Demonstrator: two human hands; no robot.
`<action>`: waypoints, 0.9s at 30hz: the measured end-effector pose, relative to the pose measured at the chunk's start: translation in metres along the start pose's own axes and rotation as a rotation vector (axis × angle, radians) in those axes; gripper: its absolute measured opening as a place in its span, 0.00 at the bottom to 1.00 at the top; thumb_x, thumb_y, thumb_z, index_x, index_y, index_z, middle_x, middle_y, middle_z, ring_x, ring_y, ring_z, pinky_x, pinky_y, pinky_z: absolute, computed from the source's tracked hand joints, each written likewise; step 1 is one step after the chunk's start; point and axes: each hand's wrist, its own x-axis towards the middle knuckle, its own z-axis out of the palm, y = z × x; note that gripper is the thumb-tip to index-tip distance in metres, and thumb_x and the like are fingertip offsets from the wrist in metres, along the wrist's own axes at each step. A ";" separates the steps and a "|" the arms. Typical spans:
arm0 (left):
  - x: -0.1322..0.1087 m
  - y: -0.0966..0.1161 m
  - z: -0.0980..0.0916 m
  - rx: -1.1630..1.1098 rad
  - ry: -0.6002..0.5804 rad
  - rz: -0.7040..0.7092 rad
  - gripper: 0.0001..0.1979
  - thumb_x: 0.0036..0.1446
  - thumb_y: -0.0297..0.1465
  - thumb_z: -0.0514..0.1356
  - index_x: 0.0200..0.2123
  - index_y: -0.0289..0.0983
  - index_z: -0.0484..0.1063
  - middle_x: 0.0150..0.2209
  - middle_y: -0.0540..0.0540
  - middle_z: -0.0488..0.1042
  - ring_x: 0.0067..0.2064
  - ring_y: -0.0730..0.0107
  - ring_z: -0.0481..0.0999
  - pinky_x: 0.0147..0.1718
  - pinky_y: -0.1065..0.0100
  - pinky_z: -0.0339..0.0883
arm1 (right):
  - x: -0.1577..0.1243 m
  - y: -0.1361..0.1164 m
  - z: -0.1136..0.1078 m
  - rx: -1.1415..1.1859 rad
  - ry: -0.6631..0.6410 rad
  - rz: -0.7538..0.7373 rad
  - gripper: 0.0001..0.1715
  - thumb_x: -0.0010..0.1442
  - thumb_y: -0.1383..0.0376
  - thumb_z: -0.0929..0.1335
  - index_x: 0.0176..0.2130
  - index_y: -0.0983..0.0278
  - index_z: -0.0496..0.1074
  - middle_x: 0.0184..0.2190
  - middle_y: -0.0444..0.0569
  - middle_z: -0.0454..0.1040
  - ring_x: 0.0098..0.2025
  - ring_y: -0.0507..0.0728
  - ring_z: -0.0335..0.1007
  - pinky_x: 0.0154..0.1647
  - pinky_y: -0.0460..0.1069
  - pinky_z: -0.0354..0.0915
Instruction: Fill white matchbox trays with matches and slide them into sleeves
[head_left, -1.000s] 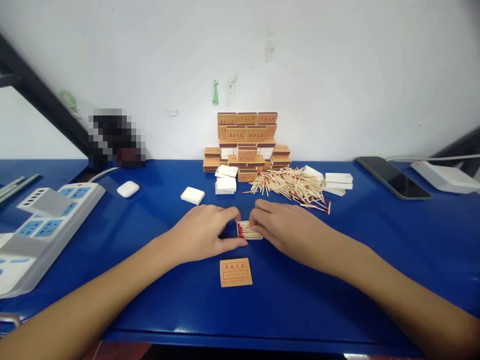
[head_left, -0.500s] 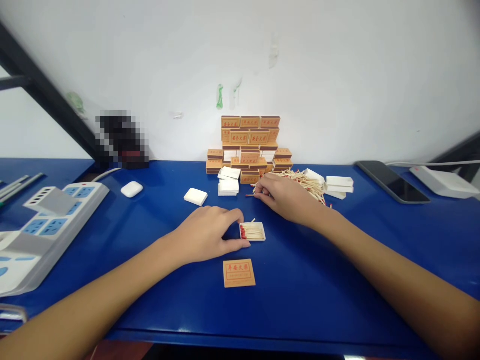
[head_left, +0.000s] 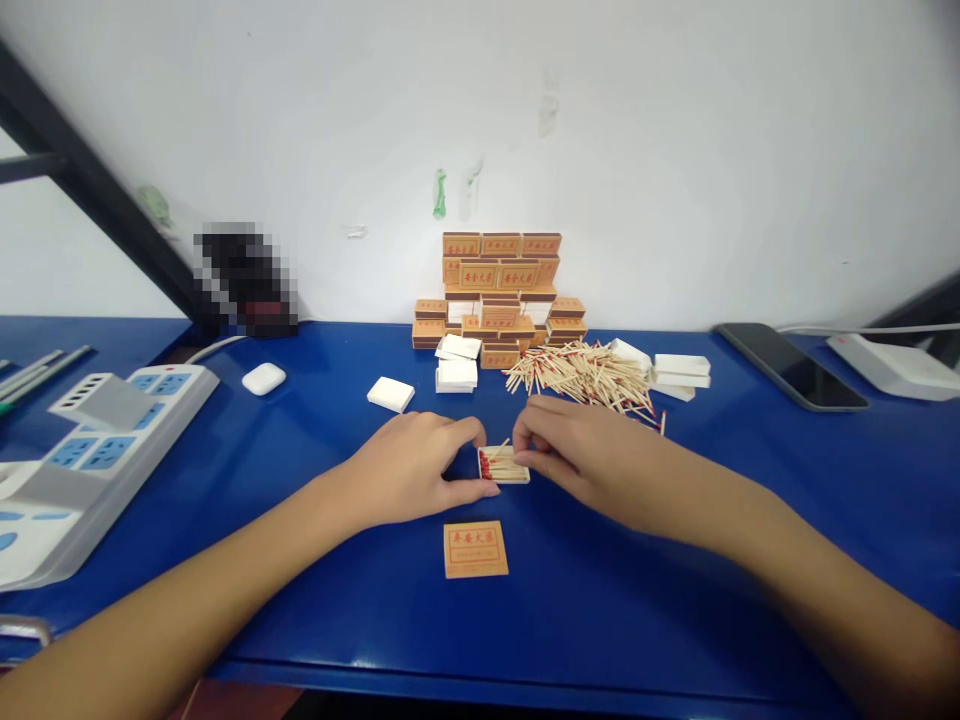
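Observation:
A small white matchbox tray [head_left: 501,468] with several red-tipped matches in it lies on the blue table [head_left: 675,560]. My left hand [head_left: 416,468] steadies the tray's left end between thumb and fingers. My right hand [head_left: 577,450] pinches matches at the tray's right side, lowering them into it. An orange matchbox sleeve [head_left: 475,549] lies flat just in front of the tray. Behind it, a loose pile of matches [head_left: 589,375] is spread out, with a stack of orange matchboxes [head_left: 499,295] against the wall.
Empty white trays [head_left: 456,362] and more white trays [head_left: 679,368] flank the match pile. A single tray [head_left: 390,393] and a white earbud case [head_left: 263,378] lie left. A power strip [head_left: 82,450] is far left; a phone [head_left: 791,365] and white box [head_left: 889,365] far right.
My right hand reached back to the match pile, then came forward again to the tray with matches pinched. My left hand stayed on the tray.

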 end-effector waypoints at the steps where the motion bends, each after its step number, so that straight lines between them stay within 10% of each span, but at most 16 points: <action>1: 0.001 0.000 0.000 0.002 0.002 0.003 0.20 0.64 0.49 0.66 0.45 0.39 0.73 0.25 0.54 0.70 0.25 0.69 0.69 0.25 0.67 0.52 | -0.001 -0.005 0.002 -0.062 -0.013 0.005 0.09 0.74 0.66 0.63 0.39 0.62 0.69 0.40 0.49 0.74 0.34 0.55 0.69 0.35 0.50 0.60; 27: 0.001 0.000 0.001 0.000 0.007 0.016 0.18 0.65 0.48 0.66 0.45 0.39 0.74 0.24 0.55 0.69 0.24 0.70 0.69 0.24 0.67 0.52 | 0.002 0.006 0.008 -0.050 0.023 -0.044 0.09 0.71 0.68 0.65 0.39 0.62 0.74 0.39 0.49 0.72 0.34 0.54 0.68 0.35 0.50 0.60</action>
